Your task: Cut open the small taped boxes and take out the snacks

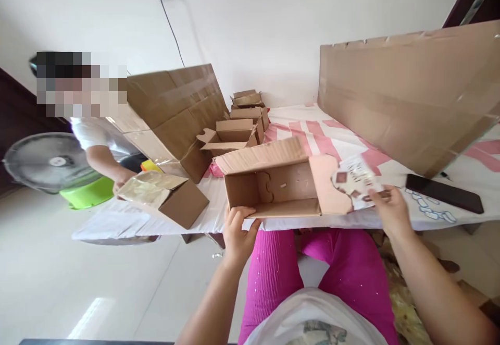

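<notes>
An uncovered cardboard box (289,178) lies at the table's front edge before me, its flaps spread. Inside it I see only a small pale scrap on the bottom. My left hand (239,233) grips the box's near wall at the left corner, fingers over the rim. To the right of the box, my right hand (392,209) pinches a white printed packet (357,181) with brown marks; its left edge overlaps the right flap. What the packet contains cannot be made out.
Several smaller boxes (234,131) stand in a row behind. At left, another person's hand (123,181) touches a box with clear plastic (167,199). Large cardboard sheets (410,84) and a big carton (175,110) flank the table. A black phone (444,193) lies at right; a fan (47,162) stands at far left.
</notes>
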The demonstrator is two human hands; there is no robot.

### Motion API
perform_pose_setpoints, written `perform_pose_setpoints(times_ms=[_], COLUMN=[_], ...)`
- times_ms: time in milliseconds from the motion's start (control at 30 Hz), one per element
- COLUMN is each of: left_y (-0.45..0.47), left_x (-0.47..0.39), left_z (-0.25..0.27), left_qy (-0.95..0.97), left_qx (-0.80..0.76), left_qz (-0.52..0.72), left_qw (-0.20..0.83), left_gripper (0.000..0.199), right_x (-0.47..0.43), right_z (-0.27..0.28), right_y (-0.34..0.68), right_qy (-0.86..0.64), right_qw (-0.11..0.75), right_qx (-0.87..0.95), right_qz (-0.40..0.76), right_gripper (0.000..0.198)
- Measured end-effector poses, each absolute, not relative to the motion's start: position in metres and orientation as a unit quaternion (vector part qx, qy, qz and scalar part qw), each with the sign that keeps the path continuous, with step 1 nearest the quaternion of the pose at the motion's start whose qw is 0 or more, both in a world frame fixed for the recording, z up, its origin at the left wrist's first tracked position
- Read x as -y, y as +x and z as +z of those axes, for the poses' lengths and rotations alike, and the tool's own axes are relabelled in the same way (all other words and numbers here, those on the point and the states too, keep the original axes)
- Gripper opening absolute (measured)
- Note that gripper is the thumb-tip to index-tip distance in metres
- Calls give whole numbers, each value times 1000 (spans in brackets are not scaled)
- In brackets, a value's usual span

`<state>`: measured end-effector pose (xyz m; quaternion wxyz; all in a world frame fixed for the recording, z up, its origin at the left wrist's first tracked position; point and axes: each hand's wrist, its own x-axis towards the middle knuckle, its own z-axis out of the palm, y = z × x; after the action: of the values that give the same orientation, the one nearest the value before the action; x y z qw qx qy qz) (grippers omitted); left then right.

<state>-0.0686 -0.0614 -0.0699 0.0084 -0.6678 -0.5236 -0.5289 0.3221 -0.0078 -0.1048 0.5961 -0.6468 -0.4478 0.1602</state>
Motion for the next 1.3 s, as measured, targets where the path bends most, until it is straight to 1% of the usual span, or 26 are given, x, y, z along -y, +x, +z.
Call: perform_pose_setpoints(times_ms=[67,167,200,267,333,433,500,567,667,700,767,833,900,967,1033,1067,1100,1167,1233,1300], left_y=[-74,-81,-82,-83,-83,-82,-83,-86,-96,-101,-112,-121,-122,-112,-92,-79,-66,-42,-27,-24], left_x=[53,38,34,28,25,29,34,39,39,37,31,24,22,28,40,48,55,64,62,48], left_z=[-70,-74,-76,-80,-84,-82,-70,-51,-21,-14,-8,-12,-20,-33,-48,-57,-67,-86,-103,-115], left_qy=[-620,-511,-477,-428,-415,-439,-480,-563,-698,-713,-709,-681,-654,-627,-622,-639,-673,-788,-820,-783], left_qx=[521,445,419,392,396,422,447,498,577,598,645,689,712,707,656,611,553,461,475,550], left_qz=[-572,-631,-636,-635,-630,-616,-599,-556,-405,-357,-284,-247,-254,-302,-375,-406,-429,-374,-309,-288], left_qw=[-132,-378,-438,-509,-524,-500,-460,-354,-120,-76,-43,-15,45,129,206,232,239,163,80,26], left_gripper=[23,32,35,37,38,38,36,30,19,17,15,17,21,28,30,28,26,29,36,50], right_x=[5,5,6,10,13,14,15,15,17,17,18,18,18,18,18,18,18,17,17,16], right_z=[-124,-136,-138,-141,-145,-151,-155,-157,-158,-159,-160,-161,-161,-161,-160,-160,-160,-161,-163,-164], right_y=[314,305,303,302,301,300,299,298,296,296,296,296,297,296,296,296,296,296,297,297], right_qy=[-671,-704,-718,-745,-759,-753,-753,-758,-764,-764,-765,-766,-769,-770,-771,-771,-772,-774,-776,-775], right_qw=[567,538,520,475,437,428,423,411,392,388,381,373,367,363,360,358,356,352,349,352], right_qx=[443,429,431,445,469,495,501,504,511,514,519,522,523,523,525,525,526,525,524,524], right_qz=[181,178,169,145,118,77,59,53,45,39,29,26,28,31,34,34,35,36,39,45], right_gripper=[44,45,46,48,50,52,53,55,58,59,59,60,60,60,60,60,61,61,61,60])
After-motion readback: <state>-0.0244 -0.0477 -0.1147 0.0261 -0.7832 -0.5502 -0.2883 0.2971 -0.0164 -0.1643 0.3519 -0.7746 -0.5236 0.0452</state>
